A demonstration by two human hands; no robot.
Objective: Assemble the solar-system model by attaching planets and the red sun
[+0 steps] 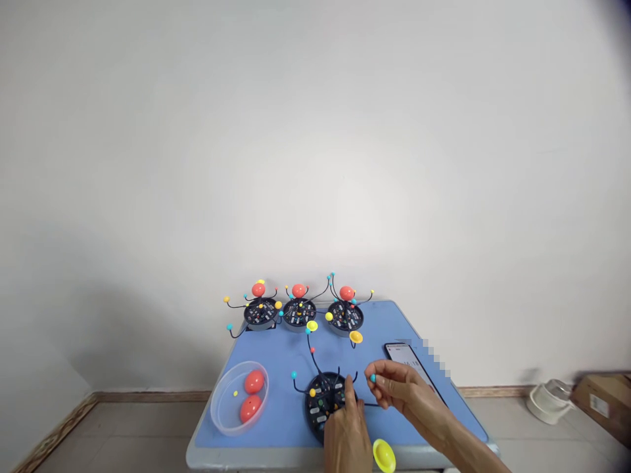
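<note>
Near the front of the bench (288,351) stands the black-based model (315,402), with several coloured balls on its arms. Two arm ends look bare, and no red ball tops it, so I judge it partly done. The left hand (349,433) lies over it, index finger extended; its grip I cannot tell. The right hand (401,389) pinches a blue ball (373,378). Two red balls (254,382) lie in the clear tub (215,410); behind, three similar models (261,314) carry red balls.

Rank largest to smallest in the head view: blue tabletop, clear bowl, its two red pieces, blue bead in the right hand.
Blue tabletop
Clear bowl
Upper red piece, lower red piece: too alike to rank
Blue bead, partly hidden
</note>
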